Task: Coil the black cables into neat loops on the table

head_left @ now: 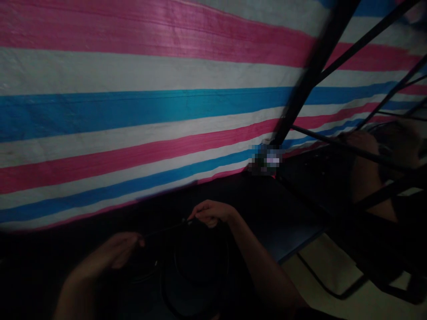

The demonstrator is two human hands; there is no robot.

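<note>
A thin dark cable (pixel 163 230) runs taut between my two hands above a dark surface. My left hand (pixel 124 250) is closed on the left end of this stretch, its fingers pinched and slightly blurred. The right hand (pixel 212 213) pinches the cable farther right, where a small light bit shows at the fingertips. More dark cable hangs or lies in loops (pixel 176 262) below and between the hands. Dim light hides most of the loops and what lies under my left hand.
A pink, white and blue striped sheet (pixel 133 111) hangs behind the dark tabletop (pixel 283 213). To the right a dark metal frame (pixel 300 102) rises at a slant. Beyond it shows another person's arm (pixel 367 178). A pixelated patch sits near the frame's foot.
</note>
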